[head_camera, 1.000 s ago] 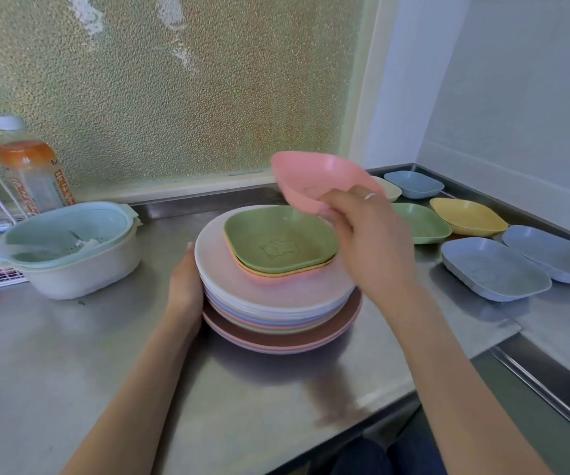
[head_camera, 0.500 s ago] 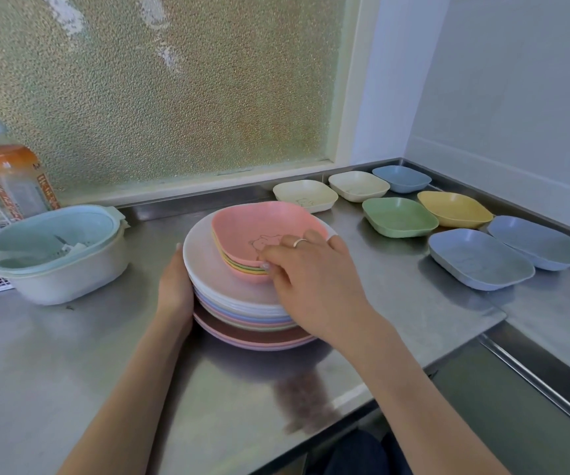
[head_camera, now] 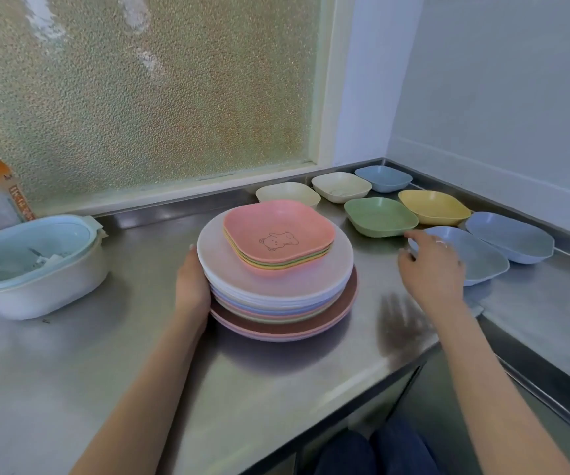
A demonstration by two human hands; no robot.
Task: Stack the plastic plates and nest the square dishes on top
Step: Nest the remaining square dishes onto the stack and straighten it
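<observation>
Nesting is under way: your right hand (head_camera: 434, 265) reaches, fingers released and empty, toward the green square plastic dish (head_camera: 380, 216) on the steel counter (head_camera: 276, 368). Your left hand (head_camera: 191, 286) lies flat against the round plastic plate stack (head_camera: 276, 289). Next, grasp a rim. Half a second ago that hand rested on the pink square dish (head_camera: 278, 234), now nested atop.

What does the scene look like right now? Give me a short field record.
stack: round plastic plates piled on the steel counter
top: pink square dish with bear drawing, nested on other square dishes
left hand: pressed against the stack's side
right hand: open, empty, over the nearest blue oblong dish
loose: green square dish, yellow square dish
</observation>
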